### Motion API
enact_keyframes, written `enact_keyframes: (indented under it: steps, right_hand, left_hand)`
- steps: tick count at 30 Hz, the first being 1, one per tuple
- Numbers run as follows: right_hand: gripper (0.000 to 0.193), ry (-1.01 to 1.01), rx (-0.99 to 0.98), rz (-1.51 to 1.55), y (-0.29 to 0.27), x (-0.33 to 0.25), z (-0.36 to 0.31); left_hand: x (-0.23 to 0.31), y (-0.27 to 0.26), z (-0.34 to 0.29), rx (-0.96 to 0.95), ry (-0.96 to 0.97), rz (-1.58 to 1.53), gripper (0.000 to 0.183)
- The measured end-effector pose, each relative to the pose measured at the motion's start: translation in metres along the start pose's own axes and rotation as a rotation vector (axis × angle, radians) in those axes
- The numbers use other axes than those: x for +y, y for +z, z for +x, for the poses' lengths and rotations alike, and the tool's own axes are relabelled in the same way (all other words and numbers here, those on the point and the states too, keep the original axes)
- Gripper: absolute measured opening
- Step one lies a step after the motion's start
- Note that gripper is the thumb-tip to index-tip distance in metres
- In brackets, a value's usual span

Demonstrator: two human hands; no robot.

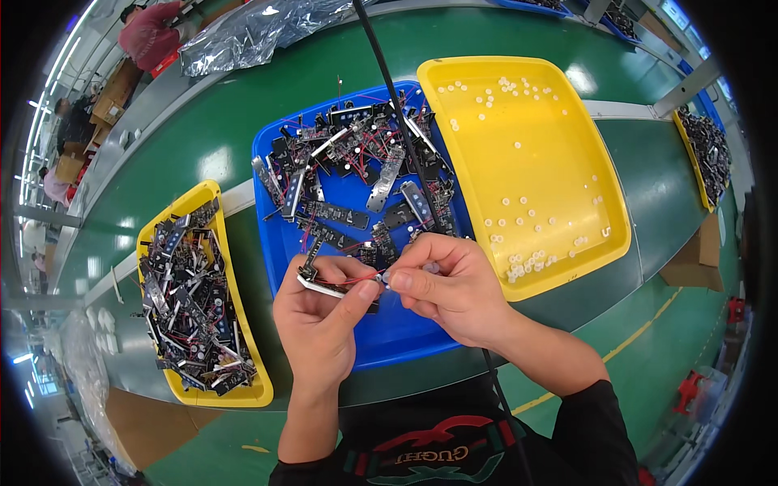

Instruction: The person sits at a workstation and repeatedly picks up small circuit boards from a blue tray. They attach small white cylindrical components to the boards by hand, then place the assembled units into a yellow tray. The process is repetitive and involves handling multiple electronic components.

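Observation:
Above the blue tray [405,336], my left hand [320,328] is closed around a black circuit board [311,266] with a white edge strip. Thin red wires [353,281] run from this board toward my right hand [458,292]. Its thumb and fingers pinch a small round whitish part [384,278] at the wire ends, where my left thumb tip also touches. Fingers hide much of that part. Many black boards [336,213] with red wires and white strips lie heaped in the blue tray beyond my hands.
A yellow tray [559,162] on the right overlaps the blue tray's edge and holds scattered small white rings [531,263]. On the left, another yellow tray [258,391] is piled with boards. A black cable [385,69] hangs across the blue tray. Plastic film [251,36] lies at the back.

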State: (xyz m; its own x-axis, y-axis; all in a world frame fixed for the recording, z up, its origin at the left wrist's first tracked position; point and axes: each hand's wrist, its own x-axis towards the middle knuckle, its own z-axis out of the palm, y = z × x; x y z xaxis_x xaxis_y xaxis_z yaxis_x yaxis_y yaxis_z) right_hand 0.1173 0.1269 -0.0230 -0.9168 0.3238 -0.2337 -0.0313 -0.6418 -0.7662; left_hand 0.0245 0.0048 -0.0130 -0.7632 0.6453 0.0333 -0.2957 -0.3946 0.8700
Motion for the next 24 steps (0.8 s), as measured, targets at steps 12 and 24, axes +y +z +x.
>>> enact_keyframes:
  steps: [12,24]
  right_hand:
    - [0.010,-0.030,0.015,-0.011,0.001,0.002,0.000]
    - [0.008,-0.186,0.047,-0.052,0.004,0.001,-0.003]
  left_hand:
    - [-0.002,-0.001,-0.001,0.000,0.027,0.055,0.022]
    - [-0.009,0.002,-0.004,0.038,0.033,-0.093,0.031]
